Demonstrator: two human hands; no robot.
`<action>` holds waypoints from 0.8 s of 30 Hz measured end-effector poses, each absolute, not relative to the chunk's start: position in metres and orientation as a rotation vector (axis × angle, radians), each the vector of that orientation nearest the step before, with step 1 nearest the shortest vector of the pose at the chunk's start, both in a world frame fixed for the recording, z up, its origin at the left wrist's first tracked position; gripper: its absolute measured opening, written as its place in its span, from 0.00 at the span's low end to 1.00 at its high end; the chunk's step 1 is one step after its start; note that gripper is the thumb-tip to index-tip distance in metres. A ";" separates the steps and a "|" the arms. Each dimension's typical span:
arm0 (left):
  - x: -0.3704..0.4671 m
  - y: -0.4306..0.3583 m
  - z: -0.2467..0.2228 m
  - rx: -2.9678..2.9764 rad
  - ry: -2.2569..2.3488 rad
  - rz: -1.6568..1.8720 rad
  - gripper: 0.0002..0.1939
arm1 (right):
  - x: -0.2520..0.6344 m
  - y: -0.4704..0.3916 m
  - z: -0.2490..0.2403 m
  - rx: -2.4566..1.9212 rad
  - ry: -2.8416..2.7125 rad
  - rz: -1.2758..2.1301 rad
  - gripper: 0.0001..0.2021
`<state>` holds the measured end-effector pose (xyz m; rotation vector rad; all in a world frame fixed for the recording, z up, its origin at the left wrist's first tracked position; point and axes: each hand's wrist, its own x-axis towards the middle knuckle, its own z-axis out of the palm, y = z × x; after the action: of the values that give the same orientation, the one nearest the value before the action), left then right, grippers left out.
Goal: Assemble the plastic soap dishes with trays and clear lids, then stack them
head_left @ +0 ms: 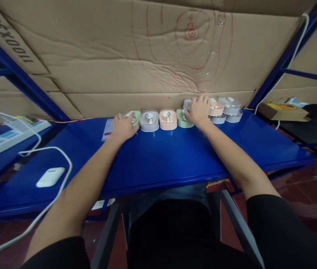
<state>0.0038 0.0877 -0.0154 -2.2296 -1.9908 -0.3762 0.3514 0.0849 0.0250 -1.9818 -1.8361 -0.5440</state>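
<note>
A pale green rounded-square plastic box with a clear lid [137, 120] sits under the left hand [123, 129], at the left end of a row. Rightward from those fingers come a grey box [149, 121], a peach box [168, 119] and a second green box [185, 120], the last just beside the right hand [200, 112]. Right of the right fingers, peach and grey boxes [230, 106] stand stacked. Just beyond both sets of fingers, a creased brown cardboard wall [91, 74] limits room; toward the body, the smooth blue worktop [161, 160] lies bare to its front edge. Both forearms reach forward, spread apart, palms down, fingers bent over boxes; whether either hand grips is unclear. A flat phone [107, 129] lies left of the left fingers; nearer the body, a glossy white earbud case [50, 177].
</note>
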 end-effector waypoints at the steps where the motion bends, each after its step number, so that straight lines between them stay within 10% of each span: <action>1: 0.006 0.086 -0.015 -2.204 -2.009 -0.361 0.46 | 0.351 0.084 0.024 -1.960 -1.847 -0.553 0.28; 24: 0.001 0.085 0.004 -1.962 -2.231 -1.208 0.48 | 0.328 0.031 -0.005 -1.442 -1.992 -0.288 0.20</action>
<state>0.0014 0.0854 0.0038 -1.9616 -2.2307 -1.2084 0.3281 0.0313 -0.0048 -1.4422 -1.9921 -0.2875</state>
